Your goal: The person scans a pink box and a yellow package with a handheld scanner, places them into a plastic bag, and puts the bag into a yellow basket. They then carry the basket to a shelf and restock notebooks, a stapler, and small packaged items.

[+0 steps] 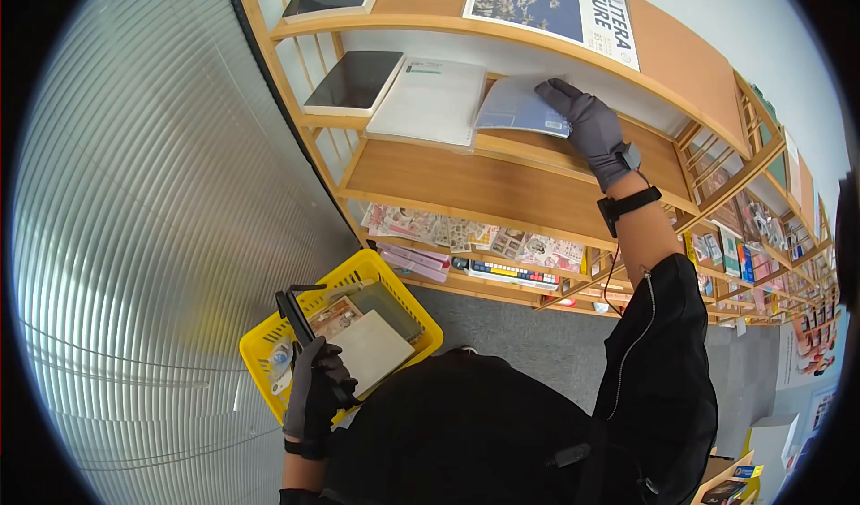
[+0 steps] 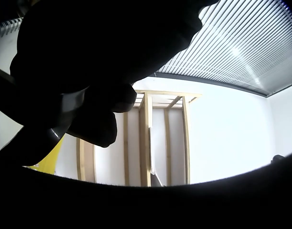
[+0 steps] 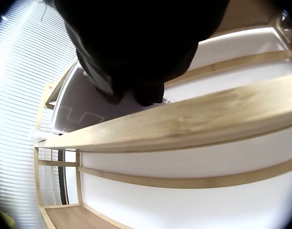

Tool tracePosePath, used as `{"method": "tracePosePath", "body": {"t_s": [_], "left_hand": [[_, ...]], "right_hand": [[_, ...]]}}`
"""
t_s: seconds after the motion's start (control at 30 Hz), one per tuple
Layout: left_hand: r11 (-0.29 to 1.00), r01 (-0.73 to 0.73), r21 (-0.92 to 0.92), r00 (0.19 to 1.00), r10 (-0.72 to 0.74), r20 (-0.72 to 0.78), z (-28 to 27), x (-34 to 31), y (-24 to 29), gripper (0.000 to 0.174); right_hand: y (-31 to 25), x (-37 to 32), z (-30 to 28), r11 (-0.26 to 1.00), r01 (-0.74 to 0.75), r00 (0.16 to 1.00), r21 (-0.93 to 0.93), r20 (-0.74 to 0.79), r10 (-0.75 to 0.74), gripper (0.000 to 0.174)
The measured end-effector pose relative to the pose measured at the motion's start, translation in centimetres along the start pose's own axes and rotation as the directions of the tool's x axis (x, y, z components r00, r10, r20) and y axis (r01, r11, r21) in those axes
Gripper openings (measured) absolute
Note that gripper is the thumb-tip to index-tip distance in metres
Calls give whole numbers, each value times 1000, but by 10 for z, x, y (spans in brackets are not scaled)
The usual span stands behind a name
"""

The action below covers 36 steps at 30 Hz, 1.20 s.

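Observation:
My gloved right hand (image 1: pixel 595 136) pinches the right edge of a thin light-blue booklet (image 1: pixel 520 109) at the middle shelf level. In the right wrist view the booklet (image 3: pixel 84 107) shows as a dim purple-grey sheet behind the shelf's front rail, and the hand (image 3: pixel 141 52) is a dark shape over it. Low at the left, my gloved left hand (image 1: pixel 313 388) grips the black handle (image 1: pixel 294 312) of a yellow basket (image 1: pixel 253 354). Inside the basket lie a white pad (image 1: pixel 372 353), a brown-patterned packet (image 1: pixel 336 317) and a grey-green item (image 1: pixel 390 312).
Left of the booklet are a white notebook (image 1: pixel 430 102) and a dark-covered book (image 1: pixel 354 82). A "LITERATURE" magazine (image 1: pixel 537 3) lies on the shelf above. Lower shelves hold sticker packs (image 1: pixel 403 221) and a keyboard (image 1: pixel 511 275). Ribbed blinds (image 1: pixel 152 236) stand close on the left.

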<state>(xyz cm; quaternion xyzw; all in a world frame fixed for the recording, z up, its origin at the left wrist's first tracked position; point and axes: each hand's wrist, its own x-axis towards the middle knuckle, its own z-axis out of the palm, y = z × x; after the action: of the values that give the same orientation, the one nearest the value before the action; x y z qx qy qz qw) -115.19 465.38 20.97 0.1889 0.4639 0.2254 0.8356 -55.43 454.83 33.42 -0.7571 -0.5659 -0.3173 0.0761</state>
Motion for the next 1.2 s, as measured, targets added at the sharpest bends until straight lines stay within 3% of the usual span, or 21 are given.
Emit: {"method": "tracePosePath", "body": {"t_s": [0.07,0.2,0.3,0.47,0.6,0.7,0.77,0.83,0.9,1.0,1.03,1.07,1.1,1.13,1.17,1.2], "left_hand": [[1000,-8,29,1000,8,-9,-1,-2,0,28],[999,1,38,1000,-1,-18,2,-6,1,24],[999,-1,35,1000,2,-12,4,-8,-2,23],[999,18,35,1000,-18,0,3,-6,-2,22],[999,10,41,1000,-11,16,3,-11,-4,22],[999,-4,43,1000,3,29,5,-13,-6,23],[999,-18,36,1000,17,21,5,-15,-7,24],[999,7,32,999,-9,44,-7,-10,-8,24],[1000,3,19,998,-4,57,-16,-5,-11,30],[993,-29,118,1000,28,10,3,-20,-7,30],[992,-18,123,1000,20,-12,1,-19,-7,30],[993,1,118,1000,-1,6,-2,-16,-8,31],[993,18,115,999,-22,28,-4,-13,-9,31],[993,38,111,998,-44,53,-6,-13,-10,32],[992,43,119,998,-49,49,-5,-15,-11,32],[989,45,139,998,-52,48,-6,-18,-11,32]], "right_hand": [[4,-2,4,999,41,999,24,-35,-40,75],[-2,-15,-12,1000,-6,996,30,92,3,73],[-2,-13,-26,984,-75,991,163,-101,92,73],[-7,6,-31,970,-168,985,174,-19,174,69],[5,8,2,975,6,1000,223,-5,-5,66],[3,-4,9,971,-120,952,208,301,53,63],[16,-14,17,983,-52,963,174,271,3,60],[21,-14,20,994,94,937,-48,343,-72,54],[19,-22,5,931,-176,977,320,173,125,46],[-97,-20,-78,916,-171,980,363,160,119,42],[-128,-27,-76,872,-66,980,486,196,-35,45],[-160,-38,-72,800,27,961,600,203,-185,47],[-202,-50,-64,589,47,960,807,126,-249,50],[-237,-61,-58,519,11,893,855,225,-389,51],[-271,-78,-38,531,113,858,840,187,-478,54],[-303,-69,-40,561,-54,659,826,452,-602,71]]}}
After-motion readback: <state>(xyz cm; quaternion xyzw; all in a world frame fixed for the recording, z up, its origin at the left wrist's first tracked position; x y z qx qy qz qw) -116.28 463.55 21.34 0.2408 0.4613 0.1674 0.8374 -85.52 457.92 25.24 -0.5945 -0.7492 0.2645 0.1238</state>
